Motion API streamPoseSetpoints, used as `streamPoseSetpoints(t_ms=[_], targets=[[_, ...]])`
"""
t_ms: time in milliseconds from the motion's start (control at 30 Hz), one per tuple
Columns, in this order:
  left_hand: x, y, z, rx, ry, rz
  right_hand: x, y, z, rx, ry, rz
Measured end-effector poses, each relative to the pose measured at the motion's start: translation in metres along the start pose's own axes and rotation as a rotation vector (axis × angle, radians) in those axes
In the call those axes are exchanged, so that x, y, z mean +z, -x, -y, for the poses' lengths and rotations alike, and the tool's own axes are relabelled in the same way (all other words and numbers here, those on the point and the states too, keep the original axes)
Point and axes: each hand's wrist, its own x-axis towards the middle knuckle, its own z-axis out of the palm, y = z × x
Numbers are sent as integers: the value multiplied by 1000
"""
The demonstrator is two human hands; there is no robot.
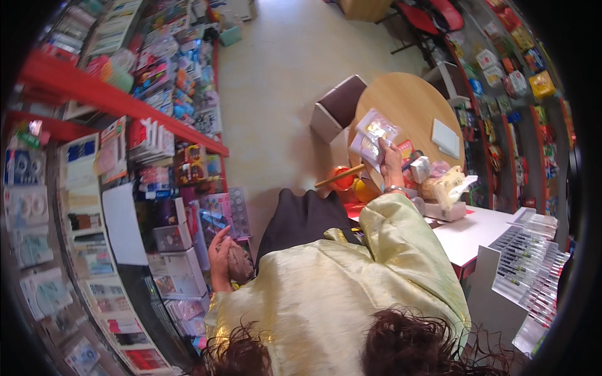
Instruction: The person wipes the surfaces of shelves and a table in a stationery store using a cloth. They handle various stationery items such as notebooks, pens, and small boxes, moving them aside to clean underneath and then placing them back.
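Observation:
My right hand (391,162) is shut on a clear plastic packet (375,134) with pale purple and shiny contents, held over the near left edge of a round wooden table (409,98). My left hand (220,258) is low at my left side, against a brown fuzzy bundle (240,263); whether the fingers grip it cannot be told. A wooden stick (339,176) crosses a red-orange round object (343,177) left of my right wrist. Beyond that wrist are a small white box (420,168) and a cream plastic bag (448,187).
Packed shelves with a red rail (117,96) run along my left. A dark-seated stool (342,101) touches the round table's left side. A white counter (465,235) and a pen rack (522,263) stand at right, with goods shelves (512,117) beyond.

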Motion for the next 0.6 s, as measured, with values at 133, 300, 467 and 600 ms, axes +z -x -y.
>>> streamPoseSetpoints(t_ms=[133,300,467,600], targets=[[2,15,-39,47,-147,261,102,90,10,365,328,684],[-26,29,-36,176,-114,206,215,188,-37,549,680,1390],[-49,74,-14,72,26,214,282,268,-78,309,976,1953],[-71,121,30,183,136,-37,286,303,-100,660,717,1890]])
